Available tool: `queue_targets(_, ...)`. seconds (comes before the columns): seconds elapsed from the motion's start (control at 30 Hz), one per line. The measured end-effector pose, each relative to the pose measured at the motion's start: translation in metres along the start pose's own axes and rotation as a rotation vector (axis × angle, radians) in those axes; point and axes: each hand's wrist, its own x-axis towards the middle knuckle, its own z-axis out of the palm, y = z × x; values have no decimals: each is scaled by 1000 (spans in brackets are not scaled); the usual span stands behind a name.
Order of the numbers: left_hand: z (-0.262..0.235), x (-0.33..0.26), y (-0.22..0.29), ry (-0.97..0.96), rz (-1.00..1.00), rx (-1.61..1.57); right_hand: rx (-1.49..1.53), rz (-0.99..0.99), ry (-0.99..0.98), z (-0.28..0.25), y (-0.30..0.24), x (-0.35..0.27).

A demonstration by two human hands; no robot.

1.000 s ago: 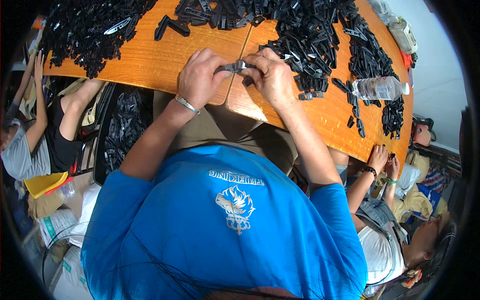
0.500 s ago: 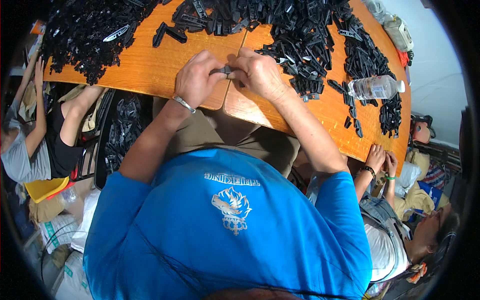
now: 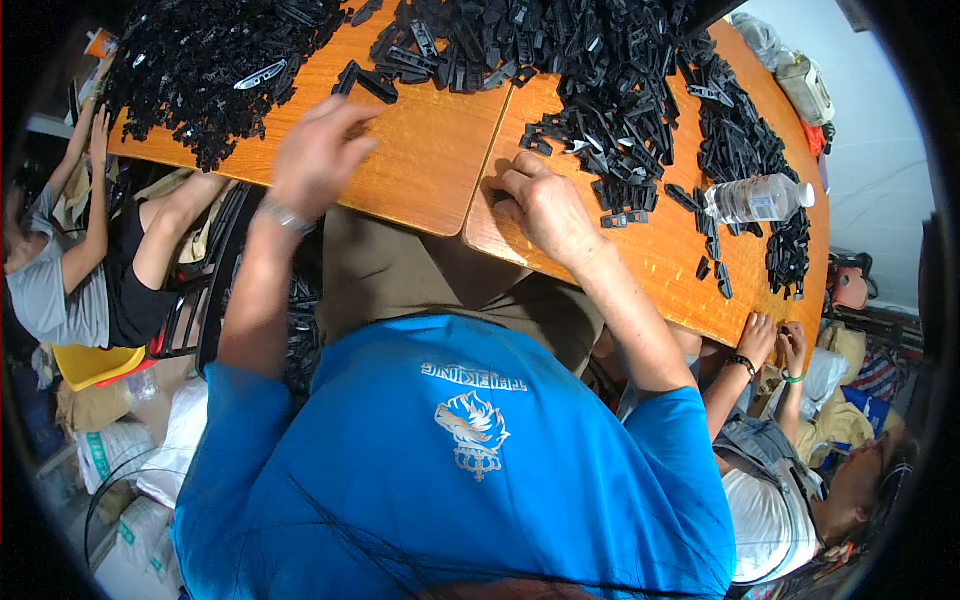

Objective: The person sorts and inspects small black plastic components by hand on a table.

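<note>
My left hand [image 3: 322, 155], smeared by motion, is over the table's front edge with thumb and fingers apart; nothing shows between them. Two loose black plastic pieces [image 3: 376, 86] lie just beyond its fingertips. My right hand [image 3: 545, 207] rests low on the orange wooden table [image 3: 430, 150], right of the seam, its fingers curled inward. Whatever they grip, if anything, is hidden. Left of my left hand spreads a heap of small black parts [image 3: 190, 80]. A pile of longer black plastic pieces [image 3: 610, 100] lies beyond my right hand.
A clear plastic bottle [image 3: 760, 200] lies on its side among black pieces at the right. One person's hands [image 3: 770, 345] are at the table's right edge; another person [image 3: 75, 250] sits at the left. Black parts [image 3: 302, 340] show below the table beside my left forearm.
My hands were together at the table edge, pinching a small dark piece. Now they are apart: the left has moved left, the right slightly right. The piece is out of sight.
</note>
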Motion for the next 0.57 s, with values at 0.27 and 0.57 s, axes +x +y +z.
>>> queue_targets(0.27, 101, 103, 1, 162, 201, 227, 135, 155, 228, -3, -14, -7)
queue_targets(0.57, 101, 60, 15, 103, 186, 189, 319, 158, 397, 15, 14, -25)
